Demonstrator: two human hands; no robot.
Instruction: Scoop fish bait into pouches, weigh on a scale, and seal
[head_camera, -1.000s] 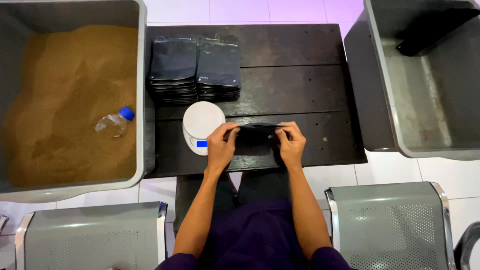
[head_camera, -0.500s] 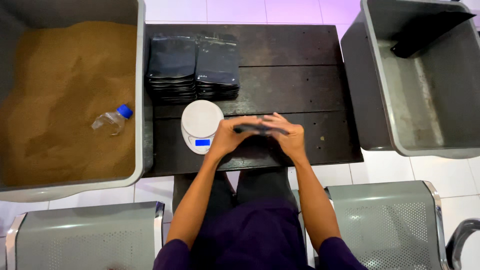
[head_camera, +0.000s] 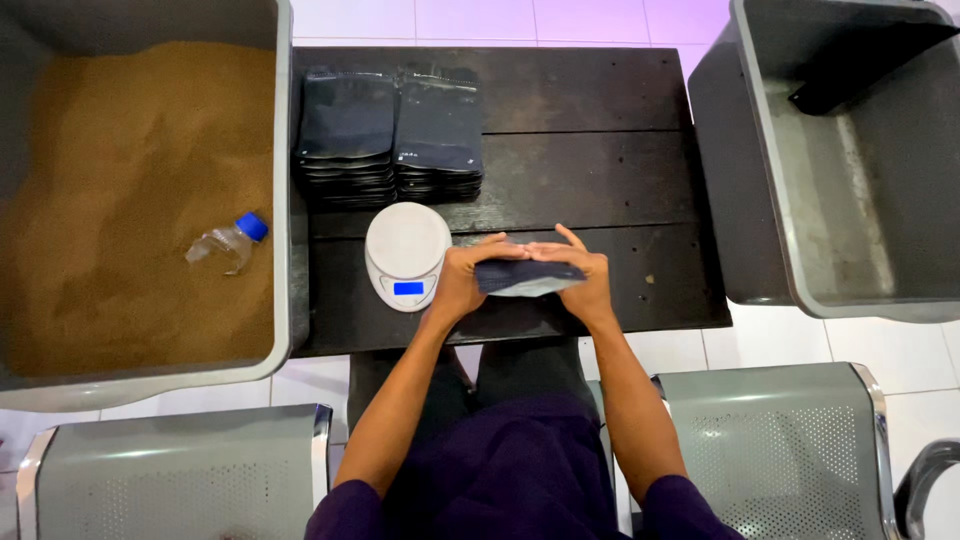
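A dark flat pouch is held between both hands just below the centre of the frame, above the near edge of a dark wooden table; the left hand is closed on the pouch's left end and the right hand is closed on its right end, with the fingers wrapped over the top edge; the pouch is seen tilted, its broad face partly turned toward the camera. A small round white scale with a blue display is seen just left of the left hand, on the table; two stacks of dark pouches are laid side by side above it, toward the upper middle. A grey tub filled with brown granules is placed at the left of the frame, and a clear plastic bottle with a blue cap is lying on the granules; a second grey tub is seen at the upper right; grey perforated metal seats are visible along the bottom.
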